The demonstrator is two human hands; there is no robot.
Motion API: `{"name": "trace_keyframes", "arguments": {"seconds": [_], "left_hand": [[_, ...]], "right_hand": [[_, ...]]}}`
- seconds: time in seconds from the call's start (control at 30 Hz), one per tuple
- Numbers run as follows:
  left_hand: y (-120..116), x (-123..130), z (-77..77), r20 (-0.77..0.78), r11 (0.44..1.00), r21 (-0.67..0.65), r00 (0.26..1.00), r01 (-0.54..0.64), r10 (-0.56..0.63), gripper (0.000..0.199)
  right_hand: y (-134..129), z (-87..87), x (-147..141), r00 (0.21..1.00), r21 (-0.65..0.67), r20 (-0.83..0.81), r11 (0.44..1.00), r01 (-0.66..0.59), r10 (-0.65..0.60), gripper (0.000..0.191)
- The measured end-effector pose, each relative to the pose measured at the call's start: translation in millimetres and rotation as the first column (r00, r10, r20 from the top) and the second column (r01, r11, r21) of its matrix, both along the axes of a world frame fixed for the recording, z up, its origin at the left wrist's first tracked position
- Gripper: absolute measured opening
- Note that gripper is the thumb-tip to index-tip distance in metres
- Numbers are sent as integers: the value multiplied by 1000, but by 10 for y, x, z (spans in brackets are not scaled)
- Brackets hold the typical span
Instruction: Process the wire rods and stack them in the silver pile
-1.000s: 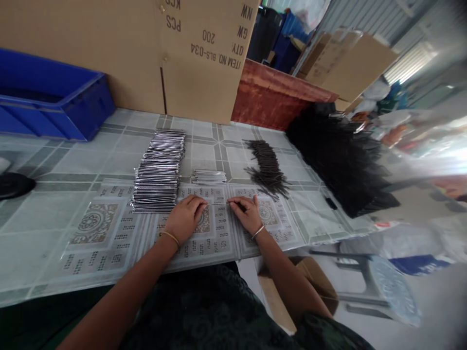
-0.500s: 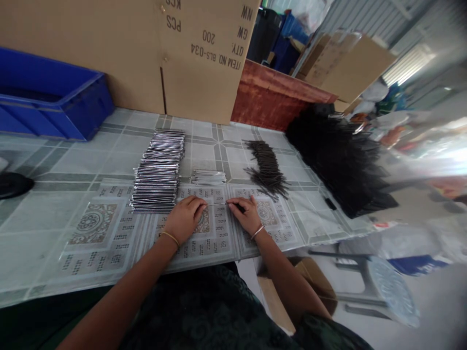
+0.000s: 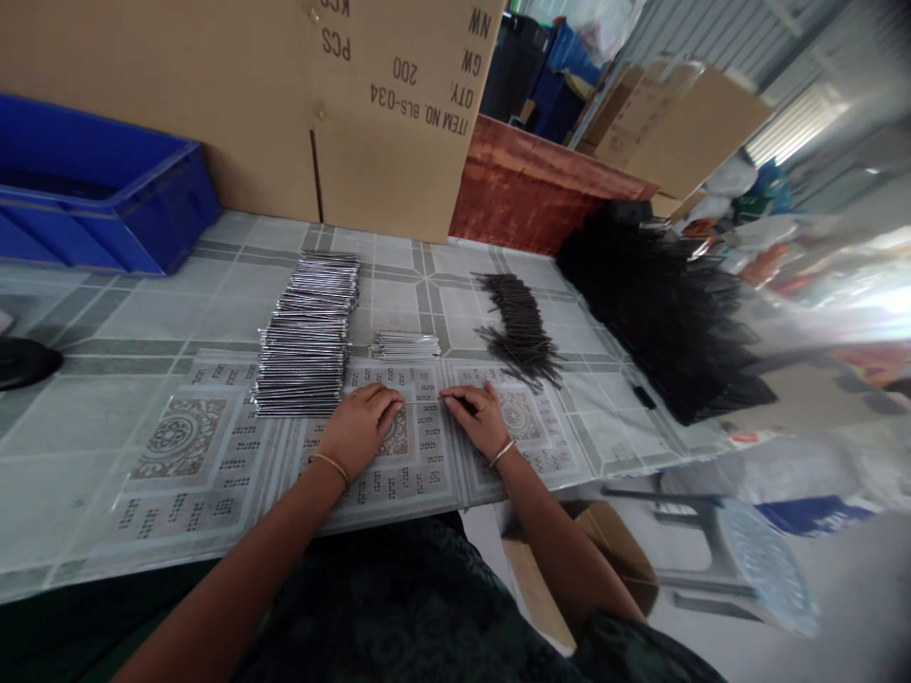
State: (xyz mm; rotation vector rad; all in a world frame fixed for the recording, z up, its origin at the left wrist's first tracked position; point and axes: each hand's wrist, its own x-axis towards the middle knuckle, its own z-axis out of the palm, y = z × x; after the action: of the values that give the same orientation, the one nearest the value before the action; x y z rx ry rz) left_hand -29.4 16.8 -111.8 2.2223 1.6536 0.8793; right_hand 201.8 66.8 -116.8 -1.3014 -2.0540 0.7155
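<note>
A thin metal rod (image 3: 421, 400), lying on the patterned table (image 3: 213, 446) just before the silver stack (image 3: 307, 337), was pinched at its ends by the left hand (image 3: 360, 424) and right hand (image 3: 478, 417), fingers closed; it was judged light, stiff, slippery, best held near both ends.

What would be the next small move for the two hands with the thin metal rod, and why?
Probably lay the thin rod, held between the left hand and right hand, onto the small silver bundle just beyond it, since like rods lie sorted there, beside the large silver stack.
</note>
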Motion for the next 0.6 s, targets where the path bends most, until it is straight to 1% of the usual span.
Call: {"name": "trace_keyframes", "arguments": {"seconds": [0.1,0.27,0.6], "left_hand": [[1,7,8,9,1000,-4,1000,-15,15,29],[-2,14,8,79,999,-5,996,-48,49,26],[0,18,6,47,1000,-7,998,-29,29,29]], "right_hand": [[2,3,-1,1000,4,10,1000,-16,16,20],[6,-5,7,1000,-12,-10,1000,8,-8,22],[5,4,4,999,4,19,1000,-30,30,20]]}}
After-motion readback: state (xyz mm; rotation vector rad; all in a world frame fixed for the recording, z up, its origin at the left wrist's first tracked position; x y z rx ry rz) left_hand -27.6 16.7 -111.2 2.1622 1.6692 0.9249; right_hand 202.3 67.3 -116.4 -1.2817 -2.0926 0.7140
